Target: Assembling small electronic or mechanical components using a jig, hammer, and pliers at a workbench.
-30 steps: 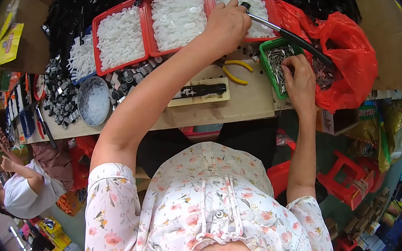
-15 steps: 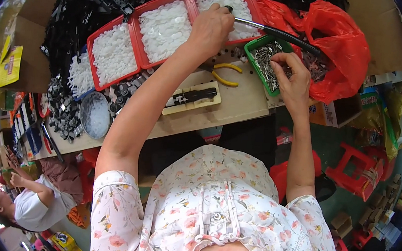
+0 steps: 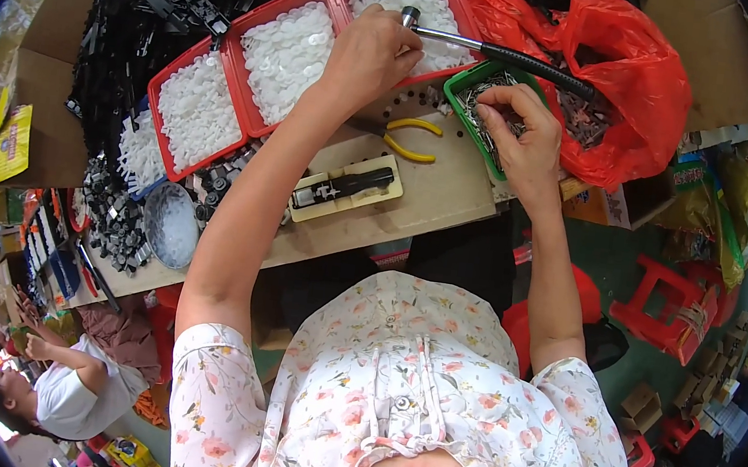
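My left hand [image 3: 367, 56] is closed at the near edge of the right-hand red tray [image 3: 463, 2], which holds small white plastic pieces. Its fingers curl downward, hiding whatever is in them. Just beside them a hammer [image 3: 496, 50] with a black grip rests across the tray and a green tray. Over that green tray [image 3: 454, 84], full of thin metal pins, my right hand [image 3: 532, 141] has its thumb and forefinger drawn together; anything between them is too small to make out. Yellow-handled pliers [image 3: 412, 138] and a cream holder [image 3: 348, 192] containing a black part lie between my arms.
Two more red trays of white pieces [image 3: 286, 53] [image 3: 199, 112] stand left. A red plastic bag [image 3: 630, 87] sits right. Black parts [image 3: 153, 24] heap at the back; a metal bowl [image 3: 172, 220] stands near left. Another person [image 3: 80, 385] sits at lower left.
My left hand has shifted slightly left, away from the hammer's head, which now shows more. My right hand has moved a little left over the pins. The whole view has shifted slightly.
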Demonstrator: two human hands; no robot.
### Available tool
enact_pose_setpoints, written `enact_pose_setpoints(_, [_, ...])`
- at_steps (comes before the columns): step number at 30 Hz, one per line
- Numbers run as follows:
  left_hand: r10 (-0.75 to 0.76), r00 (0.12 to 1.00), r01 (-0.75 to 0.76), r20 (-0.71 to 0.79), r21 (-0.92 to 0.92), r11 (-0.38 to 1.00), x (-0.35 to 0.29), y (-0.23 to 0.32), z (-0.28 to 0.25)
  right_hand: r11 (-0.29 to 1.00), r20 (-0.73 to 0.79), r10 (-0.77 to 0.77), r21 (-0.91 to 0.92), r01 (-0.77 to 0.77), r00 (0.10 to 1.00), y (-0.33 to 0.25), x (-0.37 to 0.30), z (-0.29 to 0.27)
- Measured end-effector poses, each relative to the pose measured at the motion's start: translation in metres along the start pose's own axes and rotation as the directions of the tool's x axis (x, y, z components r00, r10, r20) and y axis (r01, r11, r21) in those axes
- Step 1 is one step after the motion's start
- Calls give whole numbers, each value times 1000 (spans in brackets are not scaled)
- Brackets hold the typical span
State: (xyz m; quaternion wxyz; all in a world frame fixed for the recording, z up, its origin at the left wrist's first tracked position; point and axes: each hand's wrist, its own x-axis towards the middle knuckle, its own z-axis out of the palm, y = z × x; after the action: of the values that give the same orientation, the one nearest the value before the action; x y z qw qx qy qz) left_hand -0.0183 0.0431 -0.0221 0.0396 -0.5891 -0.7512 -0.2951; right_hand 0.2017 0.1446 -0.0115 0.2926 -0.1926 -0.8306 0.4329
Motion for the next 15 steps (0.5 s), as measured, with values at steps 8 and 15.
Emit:
enact_pose_setpoints(8, [-533,794,501,293,-811,301,-26,45,-28,972,-92,-15,234,36,996,-15,5,19])
enact_pose_setpoints(15, [-463,708,322,532,-828,-459,-74,74,-25,966,37,-80,249,68,996,-42,-6,31])
